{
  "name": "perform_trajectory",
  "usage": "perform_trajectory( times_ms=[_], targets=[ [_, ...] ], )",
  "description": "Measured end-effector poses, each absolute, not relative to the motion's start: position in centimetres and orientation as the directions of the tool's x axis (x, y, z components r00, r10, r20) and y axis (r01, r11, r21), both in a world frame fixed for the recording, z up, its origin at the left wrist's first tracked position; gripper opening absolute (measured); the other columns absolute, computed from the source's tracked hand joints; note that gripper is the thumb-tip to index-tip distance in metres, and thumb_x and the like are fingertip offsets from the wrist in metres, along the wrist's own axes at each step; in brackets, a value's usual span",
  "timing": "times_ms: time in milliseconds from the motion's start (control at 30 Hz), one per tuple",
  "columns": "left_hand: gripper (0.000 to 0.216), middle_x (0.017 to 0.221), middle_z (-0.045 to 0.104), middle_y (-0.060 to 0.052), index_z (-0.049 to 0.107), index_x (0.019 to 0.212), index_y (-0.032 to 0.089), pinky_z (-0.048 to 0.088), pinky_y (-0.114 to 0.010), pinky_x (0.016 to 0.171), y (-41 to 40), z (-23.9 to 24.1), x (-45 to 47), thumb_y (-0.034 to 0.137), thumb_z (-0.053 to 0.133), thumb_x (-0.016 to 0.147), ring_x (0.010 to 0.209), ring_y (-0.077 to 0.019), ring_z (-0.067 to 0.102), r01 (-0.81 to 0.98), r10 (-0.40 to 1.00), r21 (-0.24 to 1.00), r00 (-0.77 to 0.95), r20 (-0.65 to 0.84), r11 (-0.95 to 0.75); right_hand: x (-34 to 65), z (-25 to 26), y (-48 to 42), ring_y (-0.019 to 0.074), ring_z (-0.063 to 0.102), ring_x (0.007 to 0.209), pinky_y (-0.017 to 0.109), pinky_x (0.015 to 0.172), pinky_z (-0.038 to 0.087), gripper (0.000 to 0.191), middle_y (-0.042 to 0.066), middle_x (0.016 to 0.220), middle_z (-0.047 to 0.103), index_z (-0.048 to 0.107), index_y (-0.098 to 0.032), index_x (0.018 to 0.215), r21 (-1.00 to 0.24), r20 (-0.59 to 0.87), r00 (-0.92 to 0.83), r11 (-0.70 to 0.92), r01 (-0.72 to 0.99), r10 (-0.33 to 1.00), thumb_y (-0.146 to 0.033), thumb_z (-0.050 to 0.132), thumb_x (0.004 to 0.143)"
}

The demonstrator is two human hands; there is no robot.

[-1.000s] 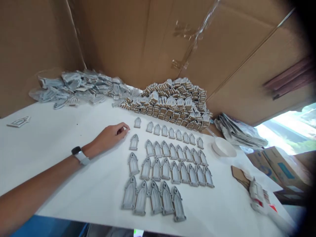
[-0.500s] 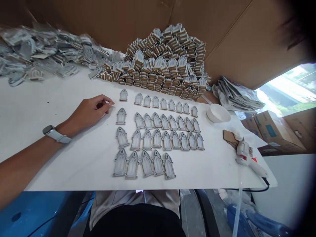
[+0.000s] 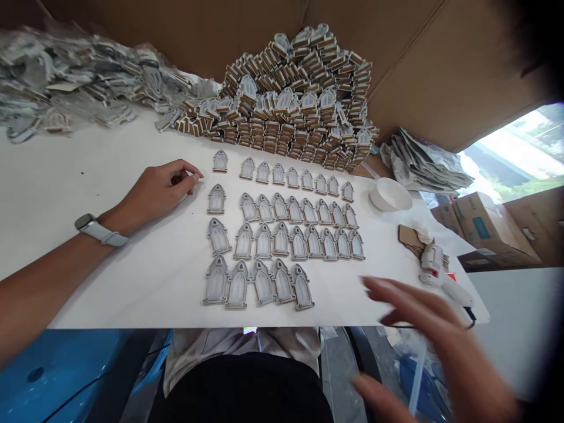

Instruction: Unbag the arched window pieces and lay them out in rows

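Nearest to me, my right hand point(image 3: 423, 335) hung blurred over the near edge of the white table point(image 3: 88, 176), fingers spread wide and holding nothing. Just beyond it lay a white glue gun point(image 3: 436, 273), its nose on a cardboard scrap point(image 3: 409, 237). Grey arch-shaped window pieces point(image 3: 282, 235) lay flat in four rows at mid-table, the front row only five long. My left hand point(image 3: 158, 188), with a smartwatch point(image 3: 94, 229) on the wrist, rested on the table left of those rows, fingers curled with thumb and forefinger tips together; I could not tell whether they pinched anything. The closest piece point(image 3: 216, 199) lay just right of its fingertips, apart. A white bowl point(image 3: 390, 194) sat right of the rows. Farther back rose a stacked pile of pieces point(image 3: 299, 100), with bagged pieces point(image 3: 88, 82) heaped to its left against the cardboard wall point(image 3: 418, 70).
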State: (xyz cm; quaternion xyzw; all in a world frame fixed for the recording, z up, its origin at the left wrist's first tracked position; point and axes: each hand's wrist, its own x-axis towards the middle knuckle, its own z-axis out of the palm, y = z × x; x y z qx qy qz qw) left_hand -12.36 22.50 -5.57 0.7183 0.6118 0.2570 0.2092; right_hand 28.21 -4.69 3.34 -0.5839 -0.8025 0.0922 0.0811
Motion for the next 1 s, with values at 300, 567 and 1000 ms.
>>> perform_trajectory(
  times_ms=[300,567,1000],
  targets=[
    [0.024,0.082,0.074,0.0,0.073,0.108,0.029,0.043,-0.036,0.074,23.0,-6.6,-13.1,0.046,0.058,0.1,0.076,-0.0227,0.062,0.765,0.978,0.609,0.152,0.144,-0.209,25.6,0.5,3.5,0.0345,0.064,0.13,0.055,0.102,0.062,0.072,0.012,0.149,0.056,0.039,-0.034,0.163,-0.243,-0.255,-0.495,0.44,0.864,0.83,-0.03,0.073,0.099],
    [0.023,0.082,0.074,-0.003,0.074,0.108,0.028,0.044,-0.038,0.073,23.1,-6.8,-13.2,0.045,0.06,0.1,0.073,-0.0228,0.062,0.744,0.973,0.627,0.174,0.151,-0.231,25.3,0.3,5.5,0.0341,0.068,0.119,0.052,0.095,0.061,0.068,0.013,0.132,0.061,0.051,-0.026,0.15,-0.192,-0.341,-0.529,0.493,0.848,0.777,-0.021,0.082,0.09],
    [0.024,0.083,0.074,-0.002,0.074,0.107,0.028,0.044,-0.037,0.072,23.0,-6.6,-13.2,0.046,0.06,0.1,0.074,-0.0224,0.062,0.751,0.975,0.622,0.172,0.139,-0.221,22.8,2.1,6.7,0.0324,0.067,0.118,0.046,0.087,0.057,0.065,0.008,0.13,0.062,0.05,-0.03,0.149,-0.206,-0.322,-0.577,0.539,0.817,0.751,-0.024,0.076,0.091]
  ],
)
